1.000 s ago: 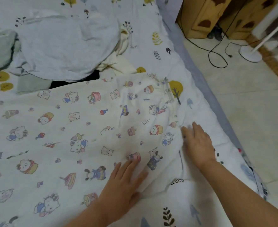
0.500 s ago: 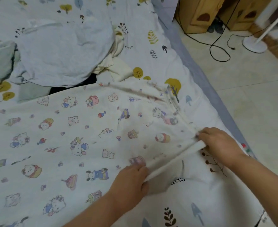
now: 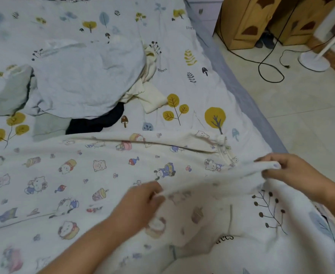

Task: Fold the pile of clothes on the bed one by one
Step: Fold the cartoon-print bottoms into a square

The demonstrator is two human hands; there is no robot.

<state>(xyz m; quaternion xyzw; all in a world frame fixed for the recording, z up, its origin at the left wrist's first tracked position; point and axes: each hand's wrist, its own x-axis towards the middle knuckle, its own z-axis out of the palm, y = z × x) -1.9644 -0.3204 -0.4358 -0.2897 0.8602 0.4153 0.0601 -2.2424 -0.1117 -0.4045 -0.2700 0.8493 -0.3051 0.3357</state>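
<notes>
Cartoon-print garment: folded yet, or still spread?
Mostly spread, fold just starting. The cartoon-print garment lies flat across the bed; the left hand and right hand pinch its near-right edge, lifted off the sheet.

2 hands [image 3: 141, 202] [image 3: 289, 173]; 1 cartoon-print garment [image 3: 103, 175]; 1 clothes pile [image 3: 79, 80]; 1 fan base [image 3: 313, 62].

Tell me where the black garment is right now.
In the head view, the black garment lies upper left of centre, poking out from under the grey cloth in the pile, just beyond the far edge of the cartoon-print garment.
</notes>
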